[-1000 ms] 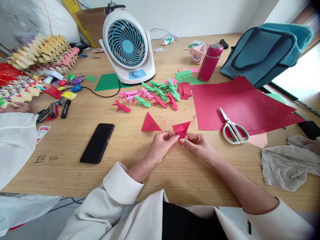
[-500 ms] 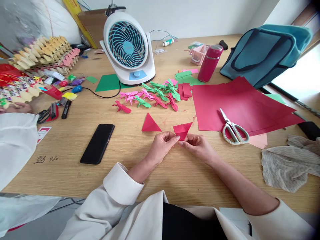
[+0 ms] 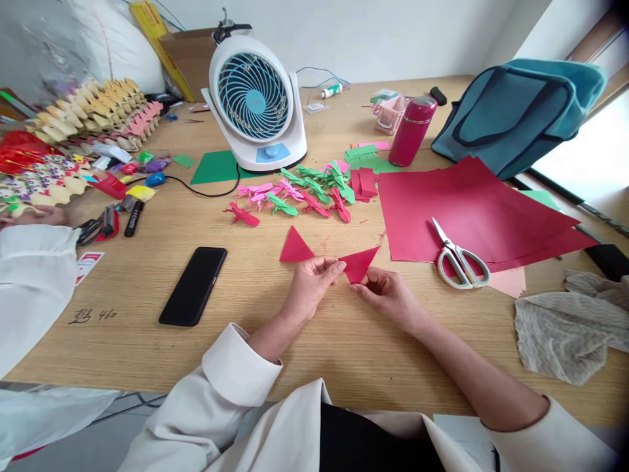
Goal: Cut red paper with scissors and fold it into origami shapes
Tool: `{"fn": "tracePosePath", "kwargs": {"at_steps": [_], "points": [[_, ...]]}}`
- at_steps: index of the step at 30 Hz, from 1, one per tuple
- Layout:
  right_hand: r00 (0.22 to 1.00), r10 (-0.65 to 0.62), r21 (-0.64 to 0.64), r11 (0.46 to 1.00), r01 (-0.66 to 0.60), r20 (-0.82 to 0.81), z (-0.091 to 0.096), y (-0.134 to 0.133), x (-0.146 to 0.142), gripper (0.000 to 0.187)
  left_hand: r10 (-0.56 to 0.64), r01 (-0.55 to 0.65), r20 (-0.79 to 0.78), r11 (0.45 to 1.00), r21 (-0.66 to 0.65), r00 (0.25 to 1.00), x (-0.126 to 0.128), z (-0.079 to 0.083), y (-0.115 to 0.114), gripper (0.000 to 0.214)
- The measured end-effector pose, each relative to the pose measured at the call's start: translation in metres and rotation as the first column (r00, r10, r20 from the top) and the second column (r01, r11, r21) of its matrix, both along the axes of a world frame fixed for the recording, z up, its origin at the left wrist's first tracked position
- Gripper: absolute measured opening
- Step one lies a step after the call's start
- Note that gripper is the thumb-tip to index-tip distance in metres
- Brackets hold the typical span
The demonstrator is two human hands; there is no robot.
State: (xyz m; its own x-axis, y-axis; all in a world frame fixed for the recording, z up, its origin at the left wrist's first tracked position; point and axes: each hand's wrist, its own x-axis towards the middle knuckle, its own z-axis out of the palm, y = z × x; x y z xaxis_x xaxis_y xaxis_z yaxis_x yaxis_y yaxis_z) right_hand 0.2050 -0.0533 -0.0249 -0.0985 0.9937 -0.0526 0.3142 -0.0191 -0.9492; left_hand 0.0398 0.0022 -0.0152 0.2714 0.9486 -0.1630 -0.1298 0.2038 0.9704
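Between my two hands is a folded piece of red paper (image 3: 358,263), its straight edge uppermost and a point hanging down. My left hand (image 3: 312,283) pinches it at the left corner, thumb on top. At the bottom point, my right hand (image 3: 388,295) grips the same piece between thumb and fingers. A second red paper triangle (image 3: 295,246) lies on the table just beyond my left hand. Farther back rests a group of small folded paper figures in green, pink and red, including a red folded figure (image 3: 242,214) at its left end.
White-handled scissors (image 3: 460,259) lie on large red paper sheets (image 3: 417,210) to the right. A black phone (image 3: 193,286) is at left. Behind stand a fan (image 3: 255,98), a red flask (image 3: 413,131) and a blue bag (image 3: 511,118). Another person's white sleeve (image 3: 34,282) reaches in at left.
My left hand has shifted its pinch to the left corner of the red paper, and the paper now shows a flatter triangular face. My right hand stays at the lower point. The view has tilted slightly.
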Motion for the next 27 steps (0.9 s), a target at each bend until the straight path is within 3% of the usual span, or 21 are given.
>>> {"fn": "tracePosePath", "kwargs": {"at_steps": [15, 20, 27], "points": [[0.996, 0.005, 0.102, 0.995, -0.015, 0.092, -0.0031, 0.0003, 0.0, 0.027, -0.05, 0.065, 0.082, 0.982, -0.18, 0.995, 0.0017, 0.0014, -0.0025, 0.035], [0.999, 0.028, 0.03, 0.999, -0.028, -0.021, -0.0007, 0.0003, 0.001, 0.029, -0.034, 0.048, 0.085, 0.985, -0.163, 0.996, 0.0022, 0.0008, -0.0037, 0.033], [0.928, -0.041, -0.043, 0.999, 0.027, -0.369, 0.0041, 0.0048, -0.0003, 0.032, -0.098, 0.099, 0.012, 0.994, -0.052, 0.995, 0.0041, -0.0052, -0.0085, 0.029]]}}
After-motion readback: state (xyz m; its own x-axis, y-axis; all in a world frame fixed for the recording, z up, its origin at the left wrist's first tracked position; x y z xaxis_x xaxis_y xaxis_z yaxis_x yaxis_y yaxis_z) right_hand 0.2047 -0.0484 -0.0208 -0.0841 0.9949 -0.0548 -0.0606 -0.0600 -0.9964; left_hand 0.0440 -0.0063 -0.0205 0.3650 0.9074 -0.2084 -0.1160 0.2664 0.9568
